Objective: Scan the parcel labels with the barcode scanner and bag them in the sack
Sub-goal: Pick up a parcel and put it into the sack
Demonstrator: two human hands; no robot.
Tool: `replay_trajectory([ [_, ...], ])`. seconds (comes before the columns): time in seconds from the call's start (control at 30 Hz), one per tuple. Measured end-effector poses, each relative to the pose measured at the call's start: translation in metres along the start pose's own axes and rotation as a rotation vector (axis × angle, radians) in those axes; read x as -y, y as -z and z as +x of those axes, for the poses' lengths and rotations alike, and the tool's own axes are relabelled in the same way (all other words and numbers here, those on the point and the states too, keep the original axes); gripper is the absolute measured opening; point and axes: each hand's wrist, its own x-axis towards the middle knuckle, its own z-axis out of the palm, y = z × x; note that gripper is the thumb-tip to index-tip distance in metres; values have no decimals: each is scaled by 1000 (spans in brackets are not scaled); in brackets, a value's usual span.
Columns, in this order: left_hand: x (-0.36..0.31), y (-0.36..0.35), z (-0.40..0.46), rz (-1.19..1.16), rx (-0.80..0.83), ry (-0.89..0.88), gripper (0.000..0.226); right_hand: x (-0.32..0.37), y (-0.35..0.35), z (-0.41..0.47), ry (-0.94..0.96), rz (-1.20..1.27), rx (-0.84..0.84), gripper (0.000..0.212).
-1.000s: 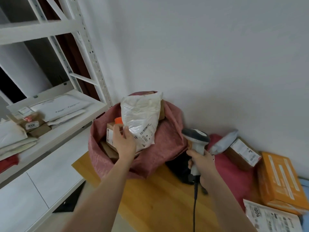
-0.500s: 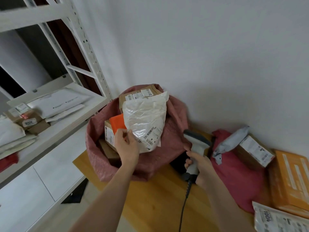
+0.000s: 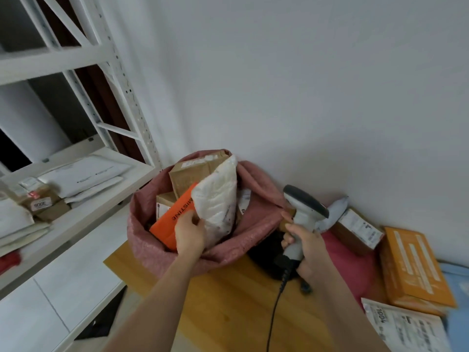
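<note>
A pink sack (image 3: 149,247) stands open on the wooden table (image 3: 228,308), holding a brown box (image 3: 195,174) and an orange packet (image 3: 175,217). My left hand (image 3: 189,233) grips the lower edge of a white plastic parcel (image 3: 218,199), which stands upright inside the sack's mouth, its label turned away. My right hand (image 3: 305,250) holds the grey barcode scanner (image 3: 303,207) by its handle, just right of the sack, its black cable (image 3: 274,311) hanging down over the table.
Right of the scanner lie a grey bag (image 3: 335,212), a labelled brown box (image 3: 357,232), an orange box (image 3: 413,268), a red bag (image 3: 352,265) and a printed white parcel (image 3: 403,326). A white rack (image 3: 83,196) at the left carries envelopes and small boxes.
My left hand has turned the white parcel edge-on and lowered it into the sack, so its label no longer faces me. The scanner has stayed beside the sack.
</note>
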Motion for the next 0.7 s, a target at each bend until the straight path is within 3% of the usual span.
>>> replay_trajectory([
  [0.07,8,1,-1,120,267,100,24,1,-3,-2,4,-5,7,28],
  [0.1,12,2,-2,139,308,140,15,1,-4,-3,8,-3,9,28],
  [0.23,14,6,-8,25,180,165,12,1,-8,-4,31,-6,11,30],
  [0.37,7,15,-8,-190,158,214,28,0,-15,-3,49,-16,53,29],
  [0.53,15,29,1,49,169,352,39,0,-26,1,68,-77,61,31],
  [0.7,15,28,-1,-5,73,259,50,-4,-24,3,24,-81,35,32],
])
